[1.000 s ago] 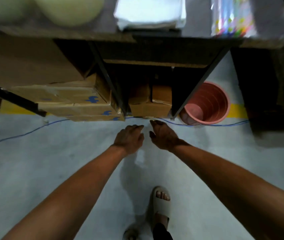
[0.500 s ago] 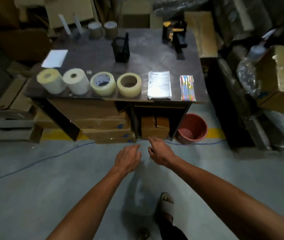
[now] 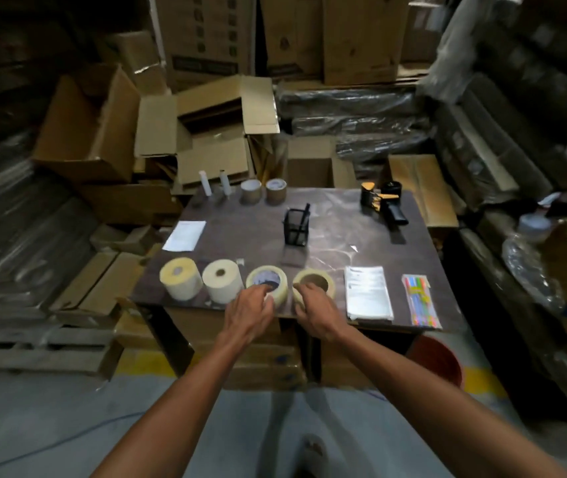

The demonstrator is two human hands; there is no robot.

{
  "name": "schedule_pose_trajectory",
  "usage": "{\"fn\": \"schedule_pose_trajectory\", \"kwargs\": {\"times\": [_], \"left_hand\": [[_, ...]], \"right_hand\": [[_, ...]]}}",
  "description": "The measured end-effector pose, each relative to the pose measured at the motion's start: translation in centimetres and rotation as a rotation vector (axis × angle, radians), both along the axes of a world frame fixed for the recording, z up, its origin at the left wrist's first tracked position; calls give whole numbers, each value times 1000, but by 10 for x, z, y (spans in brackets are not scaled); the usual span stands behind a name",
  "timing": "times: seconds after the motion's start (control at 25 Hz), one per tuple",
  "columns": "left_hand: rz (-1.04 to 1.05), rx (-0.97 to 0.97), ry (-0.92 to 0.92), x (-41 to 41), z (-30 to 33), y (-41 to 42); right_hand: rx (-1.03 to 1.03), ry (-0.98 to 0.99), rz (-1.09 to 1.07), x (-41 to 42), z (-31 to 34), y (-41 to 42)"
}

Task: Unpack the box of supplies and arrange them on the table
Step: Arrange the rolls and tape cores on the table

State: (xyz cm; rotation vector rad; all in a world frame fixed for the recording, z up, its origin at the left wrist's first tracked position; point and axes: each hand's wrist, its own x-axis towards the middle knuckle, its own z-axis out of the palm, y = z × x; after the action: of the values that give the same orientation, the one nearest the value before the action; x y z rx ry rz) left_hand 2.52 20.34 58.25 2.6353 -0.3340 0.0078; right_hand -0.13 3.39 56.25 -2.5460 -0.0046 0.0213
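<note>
A dark table (image 3: 344, 229) carries the supplies. Along its front edge lie two pale label rolls (image 3: 180, 282) (image 3: 222, 284), a clear tape roll (image 3: 268, 276), a tan tape roll (image 3: 320, 279), a plastic packet of papers (image 3: 368, 291) and a pack of coloured pens (image 3: 420, 303). My left hand (image 3: 251, 312) reaches over the front of the clear tape roll, fingers loosely bent. My right hand (image 3: 316, 308) is at the front rim of the tan roll. Neither hand plainly grips anything. An open cardboard box (image 3: 313, 167) stands behind the table.
Further back on the table are a black mesh pen holder (image 3: 296, 227), a tape dispenser (image 3: 383, 201), a white sheet (image 3: 185, 235), two brown tape rolls (image 3: 251, 191) and two white tubes (image 3: 205, 182). A red bucket (image 3: 437, 363) and cartons (image 3: 261, 360) sit below. Stacked boxes surround the table.
My view has lifted from the floor under the table up to the tabletop. Both hands have risen from in front of the cartons to the two tape rolls at the front edge.
</note>
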Motion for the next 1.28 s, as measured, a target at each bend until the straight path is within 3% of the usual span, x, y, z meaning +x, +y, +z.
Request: {"fn": "schedule_pose_trajectory", "kwargs": {"times": [0.28,0.56,0.8,1.12,1.28], "left_hand": [[108,-30,-29,140,19,38],[158,-62,67,258,7,84],[51,-6,62,385,-17,126],[82,-209,184,537,-57,157],[133,-303,365,600,-84,165]], "right_hand": [[0,3,27,161,16,23],[23,90,16,273,6,60],[111,130,-123,383,-12,105],[177,180,-283,527,-43,153],[326,205,-282,585,-60,174]]}}
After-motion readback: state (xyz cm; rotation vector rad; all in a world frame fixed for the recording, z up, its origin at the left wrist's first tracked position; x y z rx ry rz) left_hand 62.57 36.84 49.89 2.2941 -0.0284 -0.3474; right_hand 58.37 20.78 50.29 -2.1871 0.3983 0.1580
